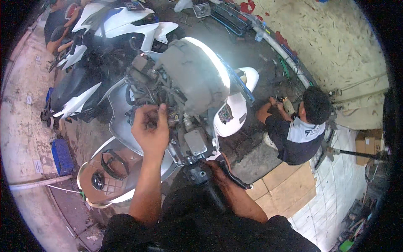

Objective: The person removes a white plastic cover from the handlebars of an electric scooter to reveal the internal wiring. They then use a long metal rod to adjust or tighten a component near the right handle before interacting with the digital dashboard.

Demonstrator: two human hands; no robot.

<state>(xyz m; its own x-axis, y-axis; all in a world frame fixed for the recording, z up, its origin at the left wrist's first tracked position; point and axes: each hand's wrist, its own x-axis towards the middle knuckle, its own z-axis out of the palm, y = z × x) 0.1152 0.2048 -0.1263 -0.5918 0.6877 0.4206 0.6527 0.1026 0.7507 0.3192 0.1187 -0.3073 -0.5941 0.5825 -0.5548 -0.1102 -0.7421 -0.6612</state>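
Observation:
My left hand [150, 128] is raised over the exposed wiring [171, 111] of a partly stripped scooter. Its fingers are curled in towards the thumb; anything between them is hidden. Forward of it sits a dusty grey-brown cover [187, 75] with a white curved edge. My right hand [216, 170] is beside the black handlebar grip [205, 187], next to the brake lever [235, 178]; its fingers are hidden behind the bar parts. A square metal brake fluid reservoir [195, 142] is on the handlebar between the two hands.
A co-worker [306, 126] crouches at the right, handling a small part. Another white scooter [117, 25] stands at the far left, with a person [58, 29] beyond it. Nearer are a panel [111, 172] with loose parts, a blue bin [62, 156] and cardboard [289, 189].

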